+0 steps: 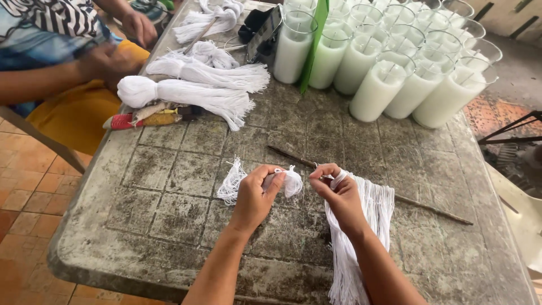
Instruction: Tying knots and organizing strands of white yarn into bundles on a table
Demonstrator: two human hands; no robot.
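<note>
We hold a bundle of white string (pixel 361 226) between both hands over the worn grey table (pixel 169 175). Our left hand (pixel 255 195) is closed on a looped, knotted end of the string, thumb and fingers pinched around it, and a frayed tuft of the same white strands fans out to the left of that hand onto the table. Our right hand (pixel 337 192) sits just beside the left, fingertips pinched on the string where the loop meets the bundle; from under that hand the long strands fall down past the wrist and over the table's near edge. The two hands are close together, almost touching, with only the small loop of string between them. Just beyond our knuckles a thin dark stick (pixel 429 208) lies slantwise on the table, passing behind the right hand. Farther out, ahead and to the right, stand glass jars of white wax (pixel 378 90) in rows. Ahead and to the left lie tied white string hanks (pixel 192 93), near another person's hands (pixel 121 48).
</note>
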